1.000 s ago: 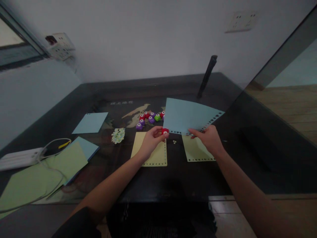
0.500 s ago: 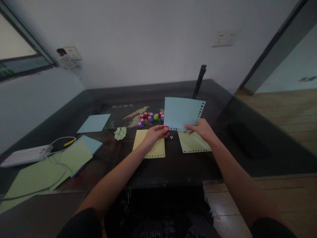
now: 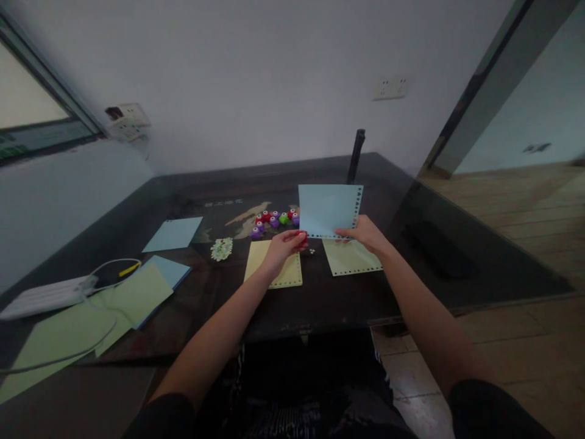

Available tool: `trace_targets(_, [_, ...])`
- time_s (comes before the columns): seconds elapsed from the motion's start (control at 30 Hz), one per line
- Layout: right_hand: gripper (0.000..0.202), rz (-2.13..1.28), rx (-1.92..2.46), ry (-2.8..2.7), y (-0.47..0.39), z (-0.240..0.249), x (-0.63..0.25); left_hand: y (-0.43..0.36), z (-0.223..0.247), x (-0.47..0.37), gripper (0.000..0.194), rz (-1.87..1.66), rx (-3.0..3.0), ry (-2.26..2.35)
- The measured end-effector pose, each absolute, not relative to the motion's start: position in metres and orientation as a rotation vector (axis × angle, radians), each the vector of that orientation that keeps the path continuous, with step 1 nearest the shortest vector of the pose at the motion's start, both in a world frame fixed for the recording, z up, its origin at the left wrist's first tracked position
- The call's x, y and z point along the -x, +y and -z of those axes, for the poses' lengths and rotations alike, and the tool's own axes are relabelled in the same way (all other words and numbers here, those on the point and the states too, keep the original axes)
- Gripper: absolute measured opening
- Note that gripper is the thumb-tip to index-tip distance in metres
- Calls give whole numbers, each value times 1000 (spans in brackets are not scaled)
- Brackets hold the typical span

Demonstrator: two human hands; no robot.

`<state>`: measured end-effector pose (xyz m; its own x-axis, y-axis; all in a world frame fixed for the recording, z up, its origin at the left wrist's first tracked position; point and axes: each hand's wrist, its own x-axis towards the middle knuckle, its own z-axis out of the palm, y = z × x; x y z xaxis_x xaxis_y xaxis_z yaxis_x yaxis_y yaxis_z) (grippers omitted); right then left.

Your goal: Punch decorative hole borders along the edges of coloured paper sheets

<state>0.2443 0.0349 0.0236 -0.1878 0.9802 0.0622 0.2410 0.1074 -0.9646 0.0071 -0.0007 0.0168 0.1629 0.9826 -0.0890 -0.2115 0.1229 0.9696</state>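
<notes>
My left hand (image 3: 282, 249) pinches a small red hole punch (image 3: 301, 236) at the lower left corner of a light blue sheet (image 3: 328, 209). My right hand (image 3: 365, 233) grips that sheet by its lower right part. Punched holes run along the sheet's right and bottom edges. Beneath my left hand lies a yellow sheet (image 3: 289, 275) with holes, and a pale yellow-green sheet (image 3: 351, 259) with holes is under my right hand. A few tiny paper bits (image 3: 312, 251) rest between them. Behind my left hand are several red, purple and green punches (image 3: 274, 221).
Left on the dark table (image 3: 205, 317) are a flower-like paper cluster (image 3: 222, 249), a blue sheet (image 3: 175, 234), stacked green sheets (image 3: 137, 292) and a white power strip (image 3: 48, 297) with a cable. A black upright object (image 3: 355, 155) stands at the back.
The camera view has turned slightly right, shifting the scene left. My hands still hold the red punch and the blue sheet, which now faces the camera a little differently.
</notes>
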Motion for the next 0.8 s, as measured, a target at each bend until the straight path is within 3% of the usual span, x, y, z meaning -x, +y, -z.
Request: trace_targets(0.8, [21,-992,1292,-1622,38,-21,-246,1,-10,-6,35,-1141,-1004,975])
